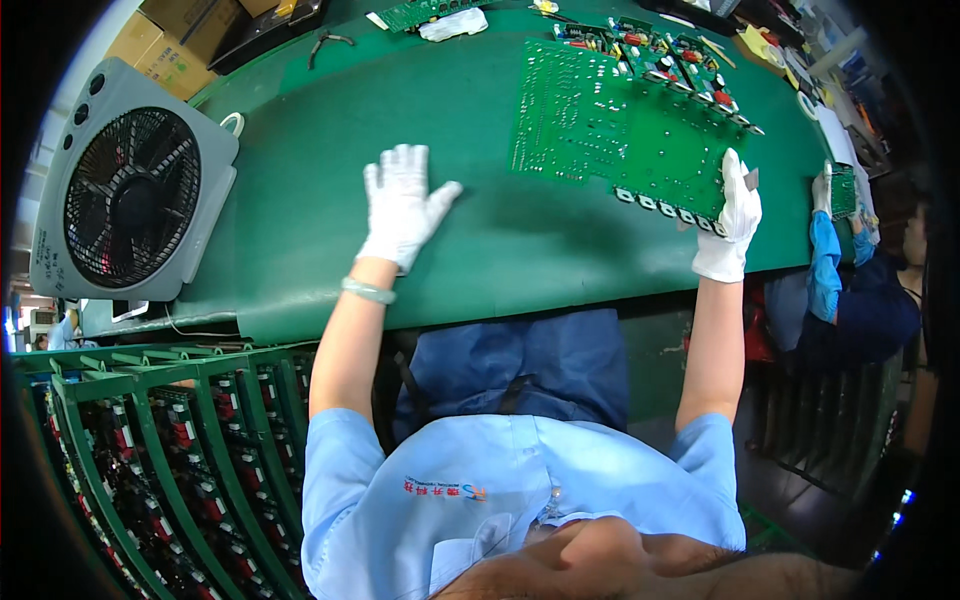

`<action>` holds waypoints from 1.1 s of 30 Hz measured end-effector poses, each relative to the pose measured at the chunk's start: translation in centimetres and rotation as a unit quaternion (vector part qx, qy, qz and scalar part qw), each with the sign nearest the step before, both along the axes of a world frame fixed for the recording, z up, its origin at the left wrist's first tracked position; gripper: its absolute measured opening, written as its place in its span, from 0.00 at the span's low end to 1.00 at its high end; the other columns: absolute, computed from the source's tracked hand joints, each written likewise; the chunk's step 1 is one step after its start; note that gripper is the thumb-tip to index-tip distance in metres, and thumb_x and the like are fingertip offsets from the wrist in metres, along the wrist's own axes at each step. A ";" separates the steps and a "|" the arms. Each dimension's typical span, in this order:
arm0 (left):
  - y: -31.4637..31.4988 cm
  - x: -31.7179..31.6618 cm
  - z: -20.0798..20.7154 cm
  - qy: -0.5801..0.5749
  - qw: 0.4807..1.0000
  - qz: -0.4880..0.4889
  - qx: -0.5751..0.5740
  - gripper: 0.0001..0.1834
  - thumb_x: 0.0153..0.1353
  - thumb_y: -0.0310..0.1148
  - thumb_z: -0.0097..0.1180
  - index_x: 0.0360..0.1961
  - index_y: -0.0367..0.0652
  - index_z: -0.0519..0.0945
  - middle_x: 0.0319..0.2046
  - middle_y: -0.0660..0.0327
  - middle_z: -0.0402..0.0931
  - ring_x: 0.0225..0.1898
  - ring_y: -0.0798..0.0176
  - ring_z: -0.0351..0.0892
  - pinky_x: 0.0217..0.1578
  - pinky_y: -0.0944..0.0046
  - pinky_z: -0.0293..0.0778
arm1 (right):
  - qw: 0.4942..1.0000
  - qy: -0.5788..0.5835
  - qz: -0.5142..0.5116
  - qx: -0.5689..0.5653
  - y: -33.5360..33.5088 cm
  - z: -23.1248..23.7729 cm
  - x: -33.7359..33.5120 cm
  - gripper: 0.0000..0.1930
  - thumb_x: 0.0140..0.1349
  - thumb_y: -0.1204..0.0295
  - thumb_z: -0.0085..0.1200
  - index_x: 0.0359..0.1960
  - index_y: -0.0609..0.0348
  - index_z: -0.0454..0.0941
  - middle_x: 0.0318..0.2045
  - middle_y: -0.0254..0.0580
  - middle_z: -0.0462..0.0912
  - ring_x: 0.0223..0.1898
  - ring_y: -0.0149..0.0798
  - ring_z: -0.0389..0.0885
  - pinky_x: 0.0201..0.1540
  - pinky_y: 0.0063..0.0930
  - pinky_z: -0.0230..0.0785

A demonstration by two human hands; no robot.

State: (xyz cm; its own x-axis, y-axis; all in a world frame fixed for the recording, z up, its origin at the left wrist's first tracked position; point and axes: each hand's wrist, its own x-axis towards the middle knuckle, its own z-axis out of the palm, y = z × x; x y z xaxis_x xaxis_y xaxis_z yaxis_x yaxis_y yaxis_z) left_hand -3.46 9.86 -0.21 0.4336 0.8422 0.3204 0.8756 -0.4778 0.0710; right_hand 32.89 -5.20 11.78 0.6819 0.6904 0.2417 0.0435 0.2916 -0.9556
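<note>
My left hand (402,210), in a white glove, rests palm down on the green work mat (330,240) with its fingers stretched and the thumb out to the side. It holds nothing. On the right, my white-gloved right hand (738,215) grips the near right corner of a large green circuit board (600,130). The board's face with rows of solder points shows, and several round white-rimmed parts line its near edge. A small grey-brown flat piece (752,180) sticks out beside the right fingers; what it is I cannot tell.
Populated circuit boards (690,70) lie just beyond the held board. A grey box fan (135,195) stands at the left, with pliers (328,45) farther back. Green racks of boards (170,440) are at lower left. A co-worker's blue sleeve (825,260) is at right.
</note>
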 end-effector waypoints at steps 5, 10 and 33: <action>-9.3 14.0 1.6 -0.112 0.972 -0.205 -0.027 0.41 0.52 0.56 0.58 0.61 0.42 0.68 0.60 0.47 0.66 0.64 0.44 0.60 0.66 0.41 0.49 | 0.999 0.011 -0.028 0.044 -0.1 1.6 -1.6 0.13 0.67 0.64 0.55 0.43 0.62 0.79 0.31 0.33 0.81 0.29 0.24 0.77 0.30 0.19 0.69; -22.3 20.5 4.3 0.049 0.759 -0.607 -0.232 0.30 0.47 0.52 0.62 0.47 0.44 0.79 0.42 0.53 0.75 0.49 0.53 0.73 0.56 0.49 0.61 | 0.998 0.053 -0.012 0.015 0.0 -0.6 0.1 0.13 0.66 0.66 0.57 0.44 0.62 0.80 0.32 0.30 0.80 0.30 0.23 0.76 0.31 0.19 0.68; 4.6 -1.4 8.7 -0.690 0.578 0.009 -0.436 0.28 0.71 0.51 0.45 0.58 0.38 0.73 0.52 0.64 0.74 0.51 0.72 0.71 0.53 0.70 0.67 | 0.964 0.185 0.162 -0.102 11.6 -3.1 -11.2 0.14 0.65 0.67 0.56 0.47 0.63 0.79 0.35 0.30 0.81 0.33 0.23 0.76 0.35 0.20 0.68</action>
State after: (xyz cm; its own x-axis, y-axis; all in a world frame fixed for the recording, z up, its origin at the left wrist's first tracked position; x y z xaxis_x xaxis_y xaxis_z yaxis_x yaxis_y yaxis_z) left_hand -4.89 14.49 8.53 0.2611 0.9447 -0.1984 -0.2985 0.2745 0.9141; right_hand 21.69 6.44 8.71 0.4364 0.8887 -0.1405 -0.3729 0.0365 -0.9272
